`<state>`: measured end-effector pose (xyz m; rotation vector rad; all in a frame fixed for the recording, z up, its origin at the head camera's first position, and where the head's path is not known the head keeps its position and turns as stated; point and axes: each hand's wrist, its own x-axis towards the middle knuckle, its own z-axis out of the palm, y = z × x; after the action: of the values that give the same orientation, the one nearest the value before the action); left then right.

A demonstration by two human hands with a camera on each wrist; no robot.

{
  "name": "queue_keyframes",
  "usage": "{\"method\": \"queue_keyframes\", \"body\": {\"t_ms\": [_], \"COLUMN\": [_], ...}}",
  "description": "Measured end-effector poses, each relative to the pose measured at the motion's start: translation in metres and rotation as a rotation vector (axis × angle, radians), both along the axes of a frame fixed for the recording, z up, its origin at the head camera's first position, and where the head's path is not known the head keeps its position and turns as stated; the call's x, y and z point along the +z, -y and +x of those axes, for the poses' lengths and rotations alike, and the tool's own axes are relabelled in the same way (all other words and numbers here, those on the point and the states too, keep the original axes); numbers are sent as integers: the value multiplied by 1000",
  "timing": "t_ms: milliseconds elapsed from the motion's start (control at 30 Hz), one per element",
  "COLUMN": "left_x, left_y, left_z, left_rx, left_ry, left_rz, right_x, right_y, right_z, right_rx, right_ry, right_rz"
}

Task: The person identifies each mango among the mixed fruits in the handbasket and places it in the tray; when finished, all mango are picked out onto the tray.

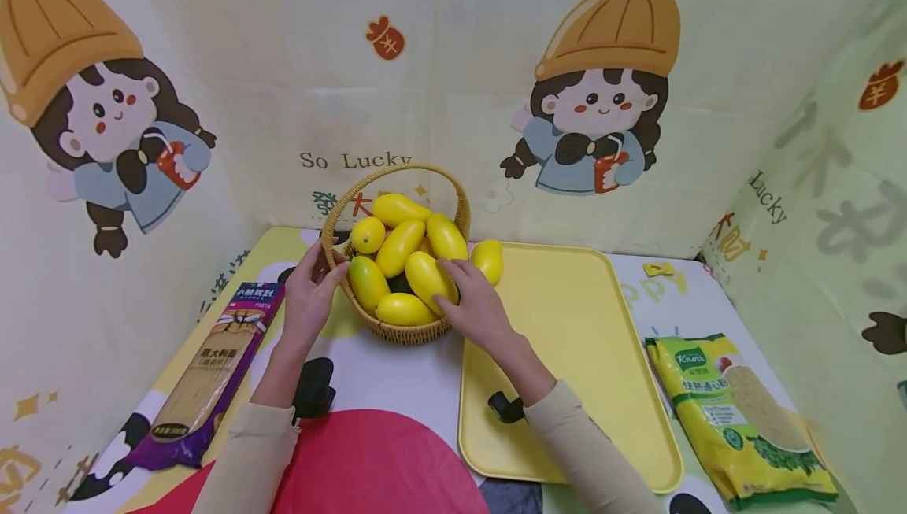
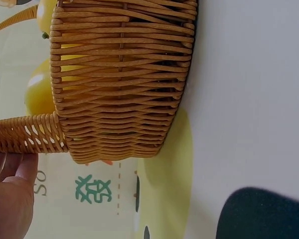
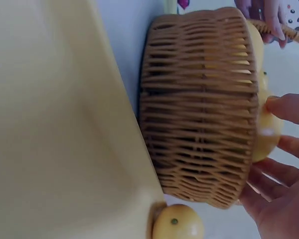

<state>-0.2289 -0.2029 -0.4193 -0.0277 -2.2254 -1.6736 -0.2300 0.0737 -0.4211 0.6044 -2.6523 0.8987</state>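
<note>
Yellow mangoes [image 1: 400,248] fill a wicker basket [image 1: 411,334], one of them tinged green. My left hand [image 1: 308,297] holds the basket's handle [image 2: 27,133] low on its left side. At the right rim, my right hand [image 1: 482,308] grips a mango [image 1: 425,276] lying on top, thumb and fingers on either side of it in the right wrist view. Another mango [image 1: 487,260] lies outside the basket, by the back left corner of the yellow tray [image 1: 567,356].
A purple pasta pack [image 1: 212,368] lies at the left. To the tray's right are a yellow-green Knorr bag [image 1: 737,419] and a small yellow packet [image 1: 658,270]. Printed cloth walls [image 1: 460,49] enclose the table at the back and sides.
</note>
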Motion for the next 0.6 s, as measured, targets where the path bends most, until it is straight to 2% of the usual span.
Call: {"method": "queue_keyframes", "body": {"t_ms": [167,333,600], "left_x": [0,1,7], "left_y": [0,0,0], "left_z": [0,0,1], "left_rx": [-4,-6,-23], "left_ry": [8,-8,-13], "left_rz": [14,8,-2], "right_x": [-2,-2,6], "right_y": [8,13,11], "right_z": [2,1,2], "right_rx": [-13,-36,-29], "right_ry": [56,49,71], "right_rz": [8,21,-96]}}
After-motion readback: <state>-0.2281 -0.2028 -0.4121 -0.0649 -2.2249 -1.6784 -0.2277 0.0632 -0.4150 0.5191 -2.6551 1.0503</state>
